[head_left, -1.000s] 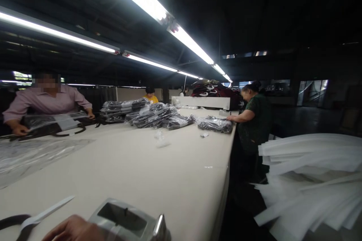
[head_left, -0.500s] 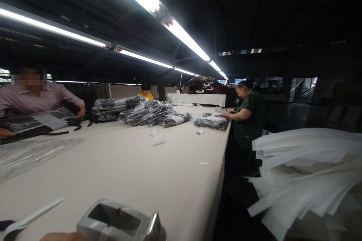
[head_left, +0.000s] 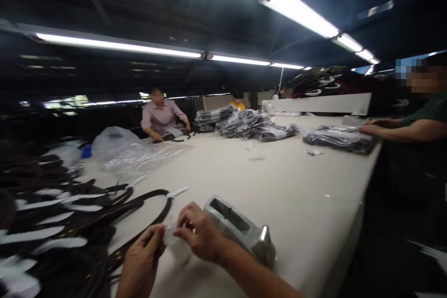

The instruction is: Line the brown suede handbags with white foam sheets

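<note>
Over a pale table point(head_left: 296, 186), the left hand point(head_left: 145, 251) and right hand point(head_left: 200, 235) pinch translucent plastic point(head_left: 173, 236) between them, beside a grey device point(head_left: 244, 230).

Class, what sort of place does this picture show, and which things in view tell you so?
It looks like a factory or workshop packing area, though no sign confirms it. The clues are a long pale table, dark bundles in clear plastic piled on it, and rows of tube lights overhead.
</note>
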A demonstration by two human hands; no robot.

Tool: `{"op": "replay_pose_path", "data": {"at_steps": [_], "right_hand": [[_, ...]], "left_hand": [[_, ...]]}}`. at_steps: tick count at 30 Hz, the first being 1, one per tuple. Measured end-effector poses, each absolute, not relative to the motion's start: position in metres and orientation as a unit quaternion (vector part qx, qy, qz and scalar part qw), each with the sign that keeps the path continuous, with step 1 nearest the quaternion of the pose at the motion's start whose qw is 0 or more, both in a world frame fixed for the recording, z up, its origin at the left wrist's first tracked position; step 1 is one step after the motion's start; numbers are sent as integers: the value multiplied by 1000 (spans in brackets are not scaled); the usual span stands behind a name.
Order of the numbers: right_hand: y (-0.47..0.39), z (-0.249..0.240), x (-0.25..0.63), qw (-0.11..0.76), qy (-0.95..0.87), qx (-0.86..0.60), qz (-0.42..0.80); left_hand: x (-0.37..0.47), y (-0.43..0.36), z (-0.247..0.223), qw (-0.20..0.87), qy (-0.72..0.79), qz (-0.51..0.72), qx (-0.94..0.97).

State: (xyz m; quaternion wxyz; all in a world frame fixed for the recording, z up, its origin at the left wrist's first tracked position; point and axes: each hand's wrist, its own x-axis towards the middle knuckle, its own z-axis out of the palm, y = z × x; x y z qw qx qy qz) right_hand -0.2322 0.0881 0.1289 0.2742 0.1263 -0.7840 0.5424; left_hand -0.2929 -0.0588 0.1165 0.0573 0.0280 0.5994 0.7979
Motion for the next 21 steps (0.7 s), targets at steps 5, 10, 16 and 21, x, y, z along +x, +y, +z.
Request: {"op": "replay_pose_path", "data": {"at_steps": [5,10,16,21], "right_hand": [[98,123,-241,218,-746,132,615],[99,124,-239,214,-727,90,646],[93,128,-230,221,-766,87,598],[93,129,-231,174,-734,89,651]], "left_hand": [[-291,-59,114,72,627,768,113],[-285,-65,127,20,746,628,220],[-279,-67,134,-114,822,500,250],[-277,-60,130,-90,804,568,154]]}}
